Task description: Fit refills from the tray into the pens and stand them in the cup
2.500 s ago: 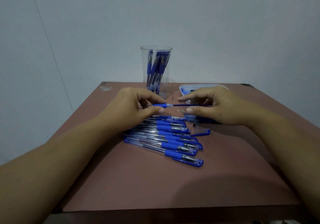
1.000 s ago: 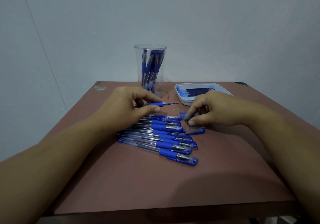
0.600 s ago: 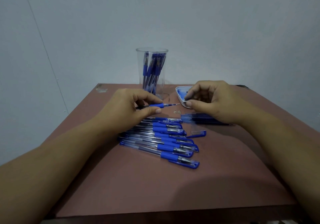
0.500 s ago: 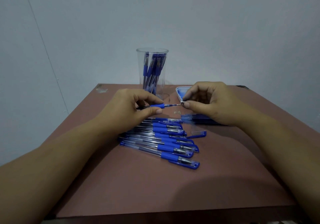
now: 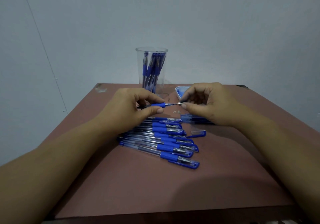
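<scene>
Holding the pen [image 5: 158, 105] by its blue grip in the left hand [image 5: 128, 109], pinching the metal tip [image 5: 179, 103] at its right end with the right hand [image 5: 207, 104].

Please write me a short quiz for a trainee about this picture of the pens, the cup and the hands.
1. True or false: several pens already stand in the cup.
2. Which hand holds the pen by its blue grip? A) left B) right
3. Fill in: a loose cap lies on the ___, beside the row of pens.
Key: 1 true. 2 A, the left hand. 3 table.
</scene>
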